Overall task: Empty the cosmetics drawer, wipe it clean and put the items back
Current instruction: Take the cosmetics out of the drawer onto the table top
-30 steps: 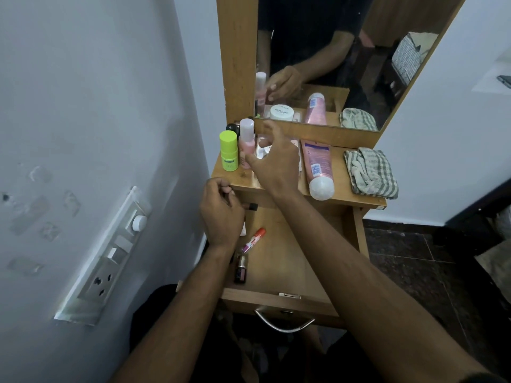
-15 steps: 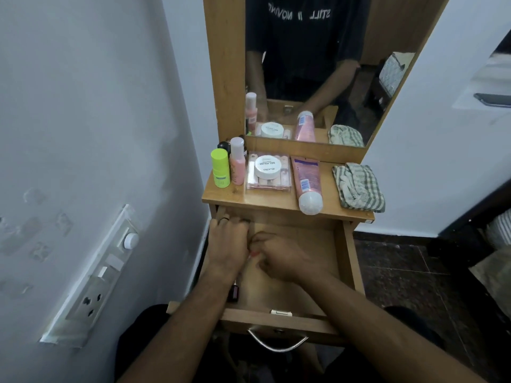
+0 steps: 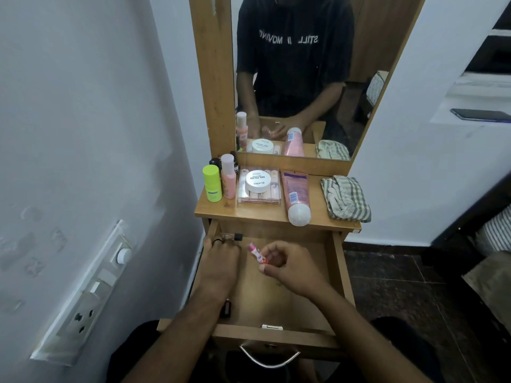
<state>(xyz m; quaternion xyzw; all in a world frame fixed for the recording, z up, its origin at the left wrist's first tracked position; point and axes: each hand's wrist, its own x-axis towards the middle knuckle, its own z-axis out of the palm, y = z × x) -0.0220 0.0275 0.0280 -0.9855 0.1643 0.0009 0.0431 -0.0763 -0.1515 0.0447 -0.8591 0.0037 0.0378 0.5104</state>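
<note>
- Two hands work inside the open drawer (image 3: 338, 275).
- Right hand (image 3: 287, 268) pinches a pink lip balm (image 3: 257, 253).
- Left hand (image 3: 221, 258) curls downward; any hold is hidden.

drawer (image 3: 341, 275) floor bare at right, small bottle (image 3: 231, 236) blocking back-left corner

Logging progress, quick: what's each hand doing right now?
Left hand: fingers curled at the drawer's back left; holding anything, cannot tell.
Right hand: pinching a small pink tube.
</note>
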